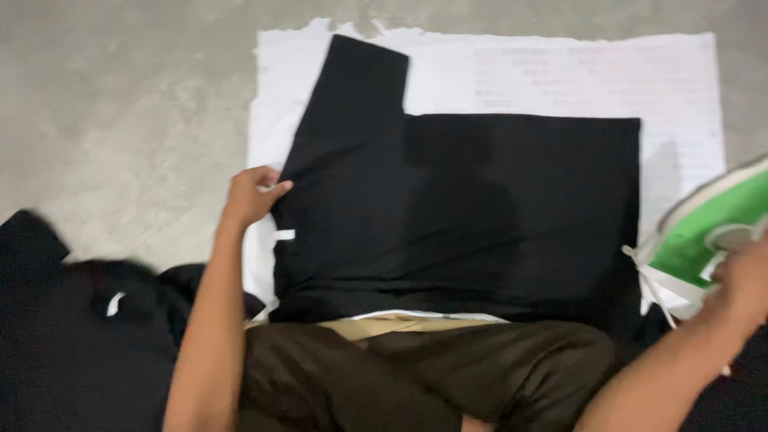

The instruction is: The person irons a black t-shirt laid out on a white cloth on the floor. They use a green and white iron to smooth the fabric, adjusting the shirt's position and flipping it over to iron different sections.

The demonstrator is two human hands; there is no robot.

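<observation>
Garment (464,208), black, folded flat with one sleeve angled to upper centre; lies mid-frame on white sheet (560,72) over grey floor (120,96). Left hand (252,196), centre left: fingers pinched together on garment's left edge. Right hand (744,280), right edge, blurred: fingers wrapped on green-and-white iron (704,228). Dark clothes pile (72,320), lower left.

I see the folded garment (456,216) lying on a sheet (560,76) spread over the floor (120,96). My left hand (252,196) touches its left edge; the iron (708,232) sits at its right, a clothes pile (72,320) at far left.
</observation>
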